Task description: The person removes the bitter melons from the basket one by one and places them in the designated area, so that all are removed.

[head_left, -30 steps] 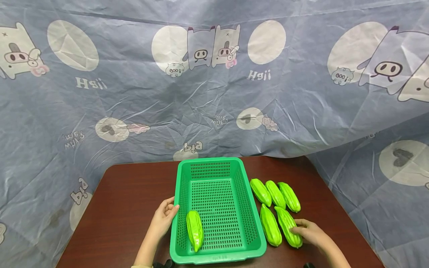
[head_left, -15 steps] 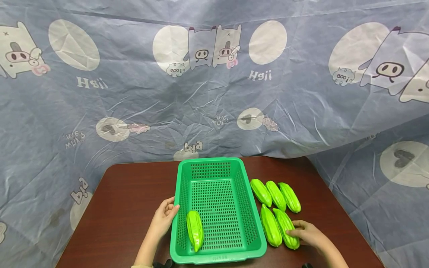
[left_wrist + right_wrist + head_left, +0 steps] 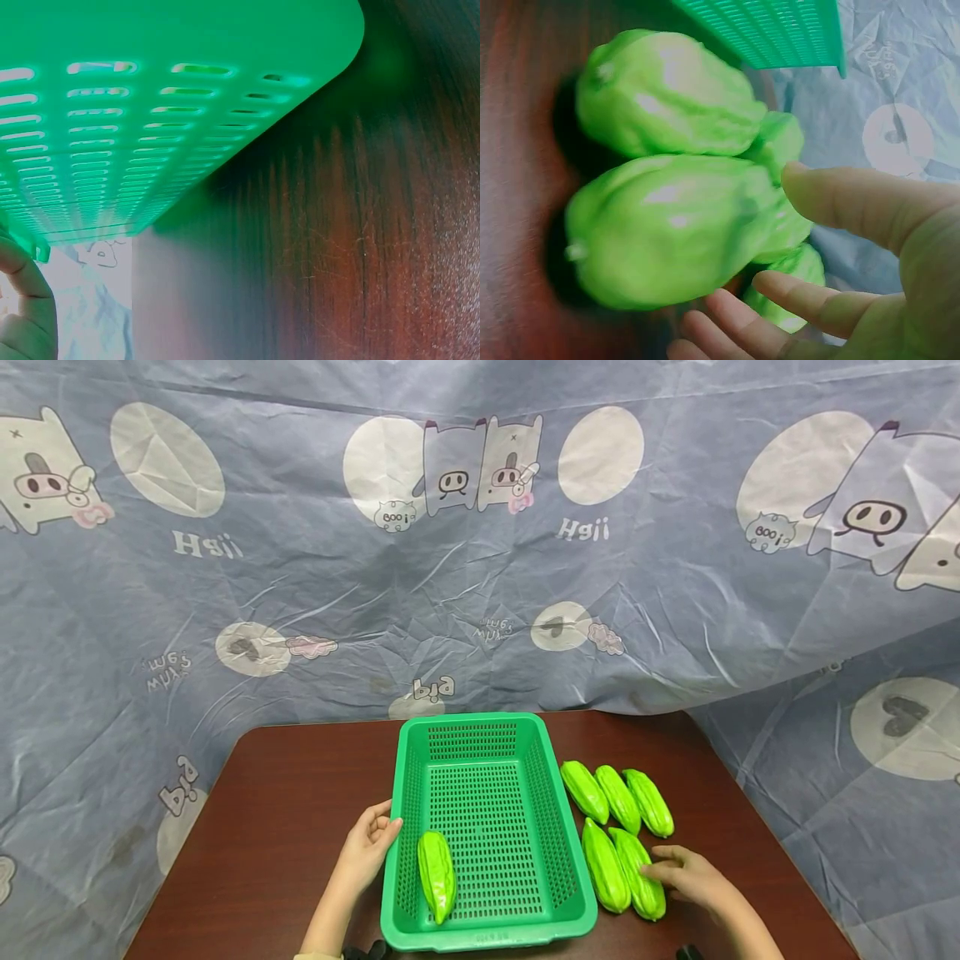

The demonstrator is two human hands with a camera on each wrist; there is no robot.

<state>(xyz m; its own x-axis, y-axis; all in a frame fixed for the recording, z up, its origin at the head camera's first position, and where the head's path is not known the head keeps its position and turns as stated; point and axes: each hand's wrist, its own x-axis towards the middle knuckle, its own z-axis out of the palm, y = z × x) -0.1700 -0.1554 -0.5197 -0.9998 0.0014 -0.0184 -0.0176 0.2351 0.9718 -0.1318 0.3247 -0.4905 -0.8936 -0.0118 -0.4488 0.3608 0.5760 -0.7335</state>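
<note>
My left hand (image 3: 367, 845) grips the left rim of a green plastic basket (image 3: 553, 793), its thumb over the edge. The left wrist view shows the basket's slotted side (image 3: 187, 30) and part of that hand (image 3: 26, 307). One light green bitter melon (image 3: 437, 877) lies inside, near the front left. Right of the basket my right hand (image 3: 693, 878) is beside the nearest right bitter melon (image 3: 633, 868), thumb and fingers spread apart. In the right wrist view a gap shows between the thumb (image 3: 855, 199) and fingers, with the ribbed bitter melon (image 3: 660, 232) just beyond.
Another bitter melon (image 3: 606, 867) lies close between that one and the basket. Three more (image 3: 617, 797) sit in a row behind them. The dark brown table (image 3: 300, 793) extends left of the basket, and a printed grey-blue cloth (image 3: 480, 568) hangs behind.
The nearest right bitter melon has shifted left against its neighbour, squaring up with it. My right hand has since loosened and drawn slightly back from it. The left hand and basket stay put.
</note>
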